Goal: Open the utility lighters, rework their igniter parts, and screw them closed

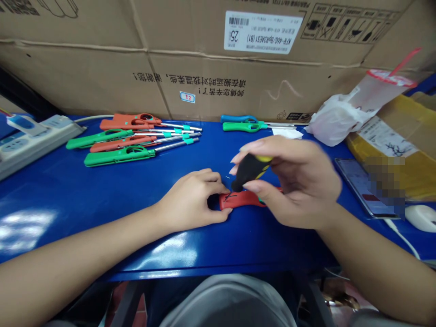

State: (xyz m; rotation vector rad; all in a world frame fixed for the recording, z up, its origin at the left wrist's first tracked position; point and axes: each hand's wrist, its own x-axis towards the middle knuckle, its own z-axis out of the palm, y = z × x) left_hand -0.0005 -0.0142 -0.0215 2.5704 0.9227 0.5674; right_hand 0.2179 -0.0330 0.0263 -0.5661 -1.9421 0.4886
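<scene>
On the blue table lies a red long-nosed lighter, its far end hidden behind my right hand. My left hand pinches the handle's left end between thumb and fingers, pressing it to the tabletop. In my right hand is a screwdriver with a black and yellow handle, tilted so that its thin shaft points down at the lighter's left end. The tip is at the red casing; whether it sits in a screw is too small to tell. A tiny pale metal piece lies just behind the lighter.
Several orange and green lighters lie back left, with a green lighter and a blue lighter back centre. A power strip stands left. Right are a phone, white mouse, bagged cup and yellow-taped parcel. A cardboard box walls the back.
</scene>
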